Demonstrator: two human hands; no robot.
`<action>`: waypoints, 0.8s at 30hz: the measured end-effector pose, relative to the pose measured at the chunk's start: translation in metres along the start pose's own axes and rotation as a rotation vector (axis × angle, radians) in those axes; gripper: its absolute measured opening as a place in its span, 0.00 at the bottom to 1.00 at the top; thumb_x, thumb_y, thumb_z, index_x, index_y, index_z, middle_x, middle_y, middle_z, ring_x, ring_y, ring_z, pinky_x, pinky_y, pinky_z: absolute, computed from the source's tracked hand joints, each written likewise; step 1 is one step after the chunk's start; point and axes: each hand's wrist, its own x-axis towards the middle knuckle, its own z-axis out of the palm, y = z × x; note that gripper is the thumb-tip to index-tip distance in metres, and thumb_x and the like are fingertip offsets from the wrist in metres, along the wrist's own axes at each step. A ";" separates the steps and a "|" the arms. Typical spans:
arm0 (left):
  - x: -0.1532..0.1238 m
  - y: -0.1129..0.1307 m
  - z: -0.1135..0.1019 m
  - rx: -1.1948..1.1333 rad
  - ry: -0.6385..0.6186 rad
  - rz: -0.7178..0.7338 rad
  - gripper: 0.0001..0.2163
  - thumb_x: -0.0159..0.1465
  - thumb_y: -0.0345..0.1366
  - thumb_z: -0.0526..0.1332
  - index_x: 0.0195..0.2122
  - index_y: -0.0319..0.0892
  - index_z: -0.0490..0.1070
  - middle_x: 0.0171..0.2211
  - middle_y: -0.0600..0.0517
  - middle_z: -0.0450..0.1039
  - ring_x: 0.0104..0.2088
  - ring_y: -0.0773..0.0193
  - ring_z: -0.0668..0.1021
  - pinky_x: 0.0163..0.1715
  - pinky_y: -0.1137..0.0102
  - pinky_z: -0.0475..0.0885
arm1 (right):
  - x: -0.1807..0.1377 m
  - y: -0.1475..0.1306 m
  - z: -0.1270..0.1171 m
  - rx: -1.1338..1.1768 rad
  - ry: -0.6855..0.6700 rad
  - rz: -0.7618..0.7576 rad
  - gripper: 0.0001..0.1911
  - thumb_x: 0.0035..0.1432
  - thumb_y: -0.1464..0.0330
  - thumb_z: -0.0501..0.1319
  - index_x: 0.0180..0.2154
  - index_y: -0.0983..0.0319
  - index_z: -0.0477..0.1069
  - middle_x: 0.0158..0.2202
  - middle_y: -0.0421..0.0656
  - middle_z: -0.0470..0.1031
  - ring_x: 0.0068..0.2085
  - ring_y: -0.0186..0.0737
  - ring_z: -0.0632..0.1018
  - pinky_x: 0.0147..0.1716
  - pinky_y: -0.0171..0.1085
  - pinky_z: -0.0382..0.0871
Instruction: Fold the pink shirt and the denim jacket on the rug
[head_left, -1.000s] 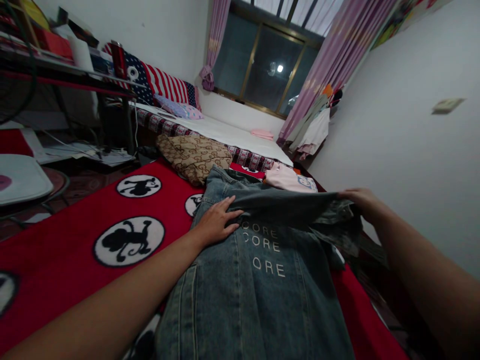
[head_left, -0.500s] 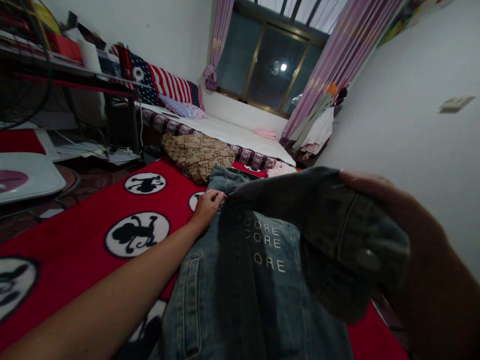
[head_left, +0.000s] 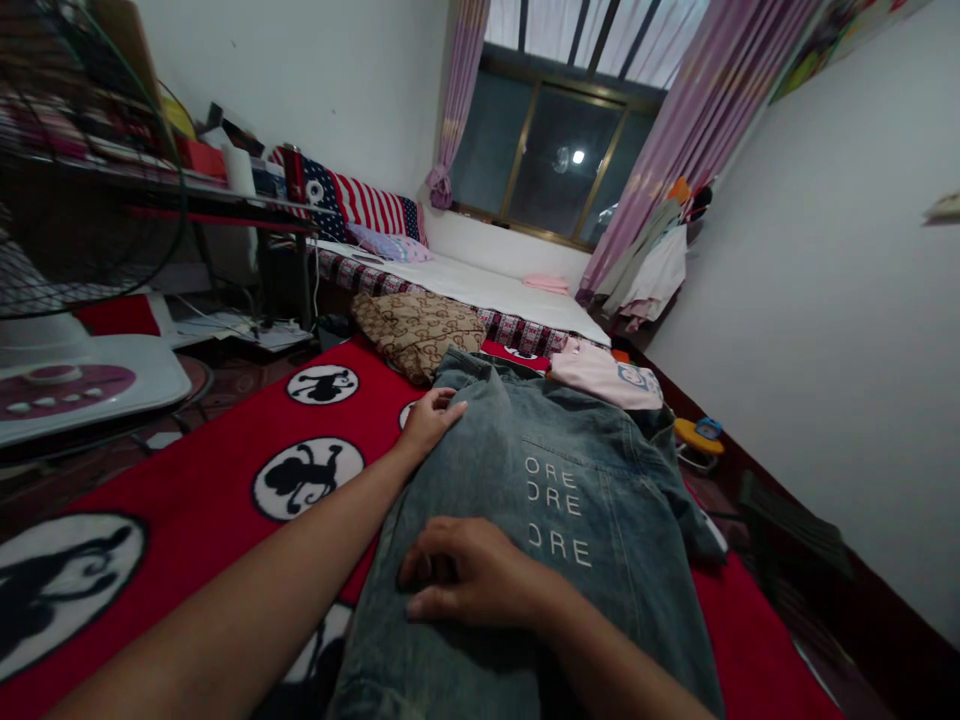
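Observation:
A blue denim jacket (head_left: 622,520) lies back up, with white lettering across it. One sleeve (head_left: 480,460) is folded down along its left side and covers the start of the lettering. My left hand (head_left: 433,415) rests at the shoulder fold by the left edge, fingers apart, thumb on the denim. Over the lower part of that sleeve is my right hand (head_left: 480,575), palm down. Its fingers are loosely curved, with a gap to the thumb and no cloth pinched between them.
Under the jacket is a red blanket (head_left: 225,540) with white circles. A pink garment (head_left: 600,372) and a brown patterned cushion (head_left: 420,325) lie beyond. At left stands a fan (head_left: 82,380) beside a cluttered desk (head_left: 225,195). A yellow stool (head_left: 697,437) is at right.
My right hand has brought the raised sleeve down from the right onto the jacket's left side and let go. My left hand has loosened its pinch at the shoulder.

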 end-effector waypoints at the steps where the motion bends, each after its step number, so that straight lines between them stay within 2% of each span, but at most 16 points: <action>1: 0.001 0.001 -0.001 0.017 -0.019 -0.015 0.20 0.52 0.40 0.66 0.45 0.37 0.71 0.37 0.46 0.77 0.36 0.59 0.79 0.39 0.65 0.75 | 0.003 0.007 0.009 -0.018 0.037 -0.003 0.13 0.53 0.60 0.68 0.39 0.59 0.77 0.34 0.39 0.75 0.32 0.32 0.73 0.31 0.30 0.62; 3: 0.001 0.006 -0.004 0.104 -0.029 0.009 0.21 0.50 0.33 0.65 0.47 0.37 0.71 0.35 0.47 0.77 0.33 0.61 0.79 0.36 0.66 0.75 | 0.006 0.016 0.022 -0.044 0.113 -0.025 0.09 0.55 0.62 0.67 0.36 0.59 0.76 0.33 0.37 0.73 0.31 0.31 0.72 0.31 0.29 0.61; 7: 0.000 0.025 -0.009 0.453 0.027 0.219 0.17 0.52 0.29 0.60 0.44 0.44 0.76 0.36 0.49 0.78 0.33 0.60 0.79 0.37 0.66 0.74 | 0.004 0.019 0.034 -0.123 0.210 -0.121 0.05 0.57 0.65 0.63 0.35 0.59 0.73 0.33 0.38 0.73 0.33 0.32 0.73 0.32 0.30 0.60; 10: 0.008 0.042 -0.005 0.674 0.055 0.267 0.15 0.55 0.31 0.59 0.42 0.47 0.78 0.34 0.50 0.79 0.35 0.57 0.79 0.37 0.67 0.73 | 0.002 0.015 0.034 -0.200 0.231 -0.153 0.03 0.58 0.67 0.62 0.36 0.59 0.71 0.34 0.38 0.73 0.33 0.34 0.73 0.32 0.32 0.60; 13: 0.030 0.051 0.006 0.804 0.009 0.201 0.12 0.56 0.38 0.63 0.40 0.44 0.79 0.33 0.47 0.80 0.36 0.55 0.79 0.36 0.67 0.72 | 0.001 0.014 0.033 -0.240 0.215 -0.154 0.04 0.58 0.66 0.61 0.36 0.58 0.70 0.34 0.38 0.73 0.33 0.34 0.73 0.32 0.32 0.60; 15: 0.046 0.052 0.014 0.838 -0.046 0.144 0.10 0.51 0.41 0.67 0.32 0.44 0.80 0.30 0.47 0.80 0.35 0.54 0.79 0.34 0.68 0.71 | 0.001 0.015 0.032 -0.243 0.201 -0.154 0.04 0.59 0.66 0.61 0.37 0.58 0.70 0.35 0.38 0.73 0.34 0.35 0.73 0.33 0.32 0.60; 17: 0.058 0.052 0.019 0.829 -0.072 0.121 0.05 0.49 0.39 0.68 0.24 0.44 0.79 0.26 0.48 0.79 0.32 0.55 0.79 0.32 0.69 0.71 | 0.001 0.016 0.032 -0.232 0.198 -0.159 0.04 0.59 0.65 0.61 0.37 0.58 0.70 0.35 0.38 0.73 0.35 0.35 0.74 0.33 0.32 0.61; 18: 0.061 0.052 0.021 0.817 -0.072 0.126 0.04 0.50 0.37 0.67 0.24 0.44 0.79 0.26 0.48 0.79 0.32 0.56 0.79 0.32 0.69 0.70 | 0.001 0.017 0.033 -0.225 0.202 -0.164 0.04 0.59 0.65 0.61 0.37 0.58 0.70 0.35 0.38 0.73 0.35 0.35 0.74 0.34 0.32 0.61; 20: 0.062 0.051 0.021 0.758 -0.009 0.188 0.06 0.55 0.36 0.62 0.28 0.42 0.79 0.30 0.48 0.80 0.32 0.59 0.79 0.34 0.70 0.70 | 0.000 0.019 0.034 -0.218 0.217 -0.177 0.04 0.60 0.65 0.61 0.37 0.58 0.70 0.35 0.38 0.73 0.35 0.34 0.74 0.34 0.32 0.61; 22: 0.060 0.049 0.017 0.643 0.108 0.283 0.10 0.58 0.36 0.58 0.33 0.40 0.79 0.32 0.48 0.80 0.33 0.61 0.79 0.36 0.71 0.70 | 0.000 0.020 0.035 -0.220 0.232 -0.186 0.04 0.60 0.65 0.60 0.37 0.58 0.70 0.35 0.38 0.73 0.35 0.34 0.74 0.33 0.32 0.61; 24: 0.058 0.047 0.012 0.558 0.194 0.353 0.10 0.59 0.36 0.58 0.33 0.39 0.78 0.31 0.49 0.79 0.32 0.62 0.78 0.36 0.71 0.70 | -0.001 0.020 0.035 -0.223 0.256 -0.180 0.05 0.61 0.64 0.60 0.37 0.58 0.70 0.36 0.38 0.72 0.34 0.33 0.73 0.32 0.32 0.60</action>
